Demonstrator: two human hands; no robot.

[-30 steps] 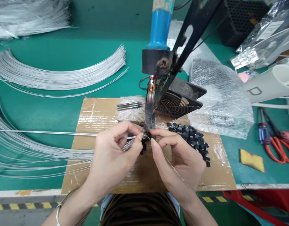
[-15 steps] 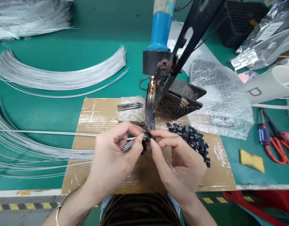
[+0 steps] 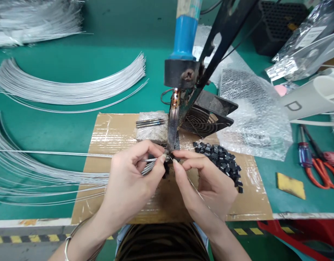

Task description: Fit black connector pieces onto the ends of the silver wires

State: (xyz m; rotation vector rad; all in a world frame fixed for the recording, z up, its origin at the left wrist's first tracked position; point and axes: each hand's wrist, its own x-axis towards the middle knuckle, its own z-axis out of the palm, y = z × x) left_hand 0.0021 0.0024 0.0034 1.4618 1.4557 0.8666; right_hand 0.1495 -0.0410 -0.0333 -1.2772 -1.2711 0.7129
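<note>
Head view: pinched cable [image 3: 97, 154] in left fingers [image 3: 156, 170], thin wire [image 3: 196, 190] in right fingers [image 3: 181, 177], just below soldering iron [image 3: 172, 127]; seemed mid-join; apparently left untreated, upper bundle [image 3: 77, 88] on counter [image 3: 107, 45]; could not tell finished count

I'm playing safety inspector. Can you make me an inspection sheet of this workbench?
Surface: flat green tabletop, brown rectangular cardboard sheet on it.
Job's things: long thin grey wires; thin silvery strand; blue-handled metal soldering iron, tip down; heap of small black blocky pieces.
Clutter: yellow rectangular sponge, orange-handled metal scissors, clear plastic bubble wrap.
Hands: bare left hand pinching wires, bare right hand pinching the strand, both by the iron's tip.
Cables: thin dark cable looping behind the iron.
Surroundings: square black fan, yellow-and-black striped floor marking.
</note>
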